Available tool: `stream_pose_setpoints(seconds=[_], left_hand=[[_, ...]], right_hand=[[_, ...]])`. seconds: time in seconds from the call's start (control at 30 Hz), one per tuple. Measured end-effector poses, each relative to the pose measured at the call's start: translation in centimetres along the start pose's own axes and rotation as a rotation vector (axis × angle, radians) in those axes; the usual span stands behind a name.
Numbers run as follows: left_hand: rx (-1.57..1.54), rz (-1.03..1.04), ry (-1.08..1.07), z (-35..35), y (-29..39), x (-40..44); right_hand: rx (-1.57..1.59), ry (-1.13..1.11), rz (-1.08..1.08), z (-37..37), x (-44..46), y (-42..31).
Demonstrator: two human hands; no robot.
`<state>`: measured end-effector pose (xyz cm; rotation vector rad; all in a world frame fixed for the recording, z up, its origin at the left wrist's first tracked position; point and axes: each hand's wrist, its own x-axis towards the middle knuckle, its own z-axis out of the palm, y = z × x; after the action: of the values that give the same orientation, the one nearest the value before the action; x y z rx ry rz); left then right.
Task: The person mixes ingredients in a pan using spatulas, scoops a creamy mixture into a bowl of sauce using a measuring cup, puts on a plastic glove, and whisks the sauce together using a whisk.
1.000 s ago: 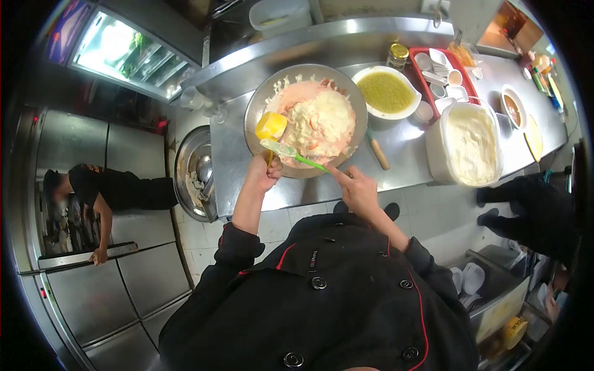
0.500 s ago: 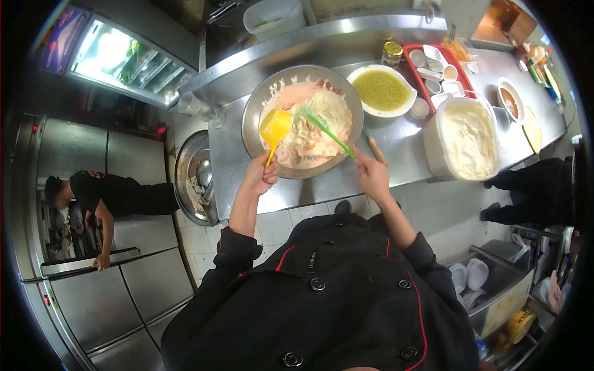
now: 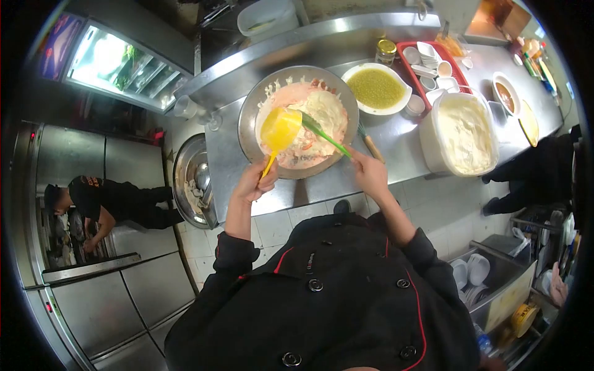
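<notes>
Scoop and spatula: left hand [image 3: 255,179] grips yellow scoop [image 3: 281,130], right hand [image 3: 370,175] grips green spatula [image 3: 329,138]; hands apart.
Over bowl [image 3: 247,123]: scoop above pale mixture [image 3: 326,111], spatula at its edge, contact unclear; apparently scraping.
Calls for: steady scoop, spatula blade angled inward, I judge.
Bowl's right: whisk [image 3: 372,148] close beside, could snag; sauce dish [image 3: 403,99], cream tub [image 3: 432,154] beyond.

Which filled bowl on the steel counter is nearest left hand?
The large round steel bowl, just beyond the left hand; the white bowl of green sauce and white oval bowl of brown sauce sit farther right.
</notes>
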<state>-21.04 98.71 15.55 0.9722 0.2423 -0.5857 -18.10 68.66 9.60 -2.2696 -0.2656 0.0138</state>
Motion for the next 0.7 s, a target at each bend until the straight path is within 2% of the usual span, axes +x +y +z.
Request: stream_pose_setpoints(seconds=[0.13,0.23,0.43,0.7], left_hand=[[0.479,0.178,0.289,-1.1,-0.1,0.1],[1.214,0.655,0.418,-1.9,-0.1,0.9],[1.654,0.598,0.777,-0.4,-0.1,0.7],[1.685,0.636,0.848,-0.8,2.1,0.6]], right_hand=[[-0.104,-0.009,0.099,-2.3,-0.2,-1.2],[-0.152,0.092,0.080,-3.2,-0.2,-1.7],[-0.169,0.225,0.059,-4.4,-0.3,-2.3],[-0.145,0.296,-0.034,-7.2,0.2,-2.9]])
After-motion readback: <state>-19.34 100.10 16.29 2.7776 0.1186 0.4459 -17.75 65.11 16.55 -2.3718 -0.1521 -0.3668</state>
